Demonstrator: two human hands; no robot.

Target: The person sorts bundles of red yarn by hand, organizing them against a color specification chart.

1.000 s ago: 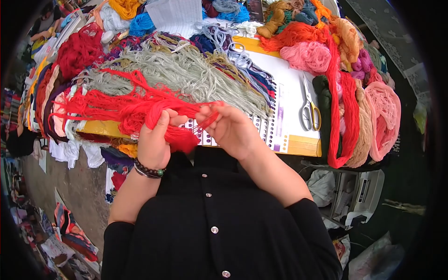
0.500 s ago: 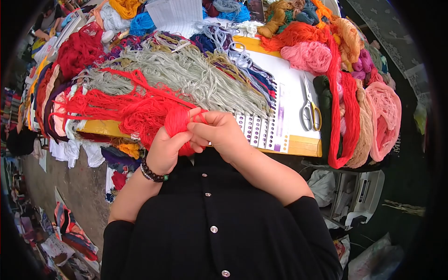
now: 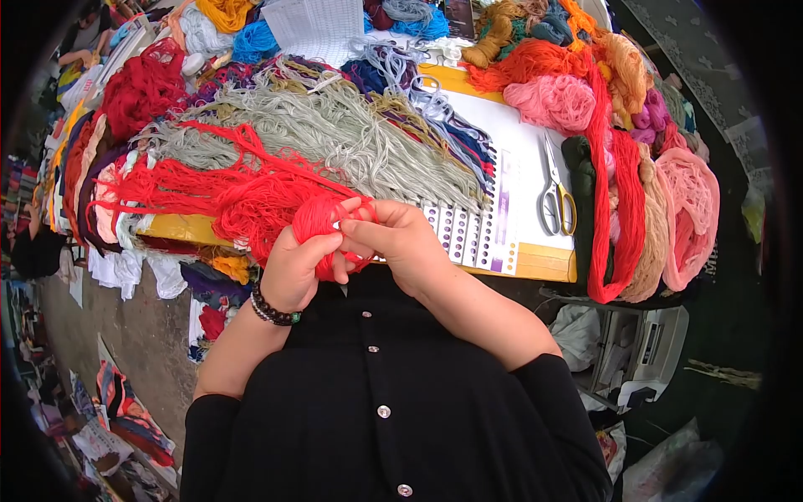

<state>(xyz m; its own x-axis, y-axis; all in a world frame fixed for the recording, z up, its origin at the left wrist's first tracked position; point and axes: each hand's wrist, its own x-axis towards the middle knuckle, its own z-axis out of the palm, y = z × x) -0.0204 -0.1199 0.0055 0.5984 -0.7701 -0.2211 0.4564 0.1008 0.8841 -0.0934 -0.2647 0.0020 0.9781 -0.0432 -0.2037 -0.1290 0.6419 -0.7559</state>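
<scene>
Wrapped around a bundle of red yarn (image 3: 314, 219), my left hand (image 3: 294, 266) keeps its thumb pointing toward the right hand. My right hand (image 3: 400, 241) meets it from the right, thumb and fingers pinched on the red strands. A small white bit shows at the right thumb tip; I cannot make out what it is. Behind the hands a loose heap of red yarn (image 3: 251, 209) spreads leftward over grey-green threads (image 3: 293, 125). Those threads run to a card with punched holes (image 3: 456, 236) just beyond my right hand.
Scissors (image 3: 554, 182) with a yellow and grey handle lie on white paper at the right. Red, tan and pink skeins (image 3: 617, 243) hang over the table's right edge. Dark red yarn (image 3: 146, 92) is piled at the left, and a printed sheet (image 3: 314, 29) lies at the back.
The red bundle has turned slightly in my hands, and its strands look looser between the fingers. The white bit has come into view at the right thumb. The table is unchanged.
</scene>
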